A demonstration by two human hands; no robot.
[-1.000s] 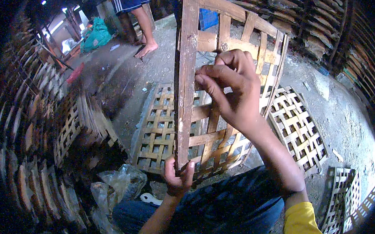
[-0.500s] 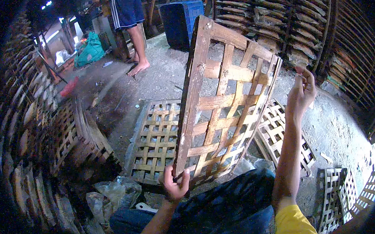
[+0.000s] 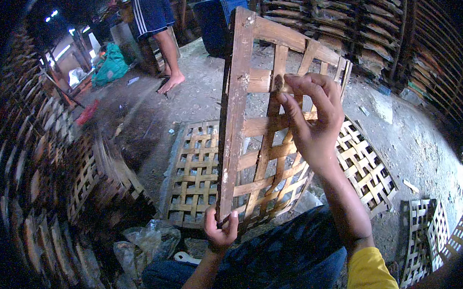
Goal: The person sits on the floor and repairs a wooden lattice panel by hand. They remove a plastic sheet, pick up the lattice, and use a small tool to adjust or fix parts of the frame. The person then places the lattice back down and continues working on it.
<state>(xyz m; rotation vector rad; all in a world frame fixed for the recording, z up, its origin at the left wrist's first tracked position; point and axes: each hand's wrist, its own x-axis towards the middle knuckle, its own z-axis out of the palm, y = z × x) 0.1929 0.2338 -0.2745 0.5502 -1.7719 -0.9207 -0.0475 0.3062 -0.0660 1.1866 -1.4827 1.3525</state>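
Note:
A woven wooden lattice tray (image 3: 235, 107) stands tilted on edge before me, its dark frame bar toward my left. My left hand (image 3: 221, 234) grips its lower left corner, fingers wrapped round the bar. In front of the upper slats is my right hand (image 3: 318, 116), its thumb and forefinger brought together in a pinch. A small dark brown spot (image 3: 279, 82) shows at those fingertips; whether it is held or is part of the slat, I cannot make out. Behind the tray, another lattice tray (image 3: 191, 173) lies on the floor, and one more (image 3: 366, 163) lies to the right.
Stacked trays (image 3: 340, 23) line the far right wall, and more stacks fill the left side. A person (image 3: 166, 48) in blue shorts stands barefoot near a blue bin (image 3: 217, 27). Clear plastic bags (image 3: 153, 243) lie by my left knee. Small lattice panels (image 3: 420, 239) lean at lower right.
My right hand has moved left from beyond the tray's right edge to in front of its upper slats. The tray has shifted slightly, still in my left hand.

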